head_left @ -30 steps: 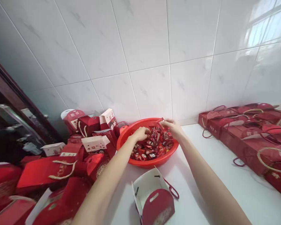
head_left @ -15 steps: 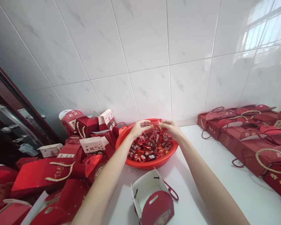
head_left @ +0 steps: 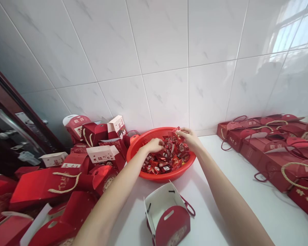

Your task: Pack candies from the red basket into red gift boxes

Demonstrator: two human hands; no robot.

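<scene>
1. The red wrapped sweet point(head_left: 176, 130) sits pinched between thumb and fingers of my right hand point(head_left: 191, 138), above the basket's far side. That grip is nearly closed on it.
2. My left hand point(head_left: 154, 146) is just beside, fingers curled down at the heap of sweets point(head_left: 166, 159); I cannot tell whether they have hold of one.
3. I'd judge this step to be picking sweets. I'd pinch lightly by the wrapper, lift straight up so neighbours don't snag, and let the left fingertips part the heap.
4. Beneath both grips, the red basket point(head_left: 164, 178) holds that heap of mostly red-wrapped pieces.
5. Nearer me than either grip, the open box point(head_left: 173, 227) shows pale inner walls; its floor is partly hidden.
6. Left of my grips lie jumbled red boxes point(head_left: 41, 184); to their right, boxes in rows point(head_left: 254, 152), contents unseen.
</scene>
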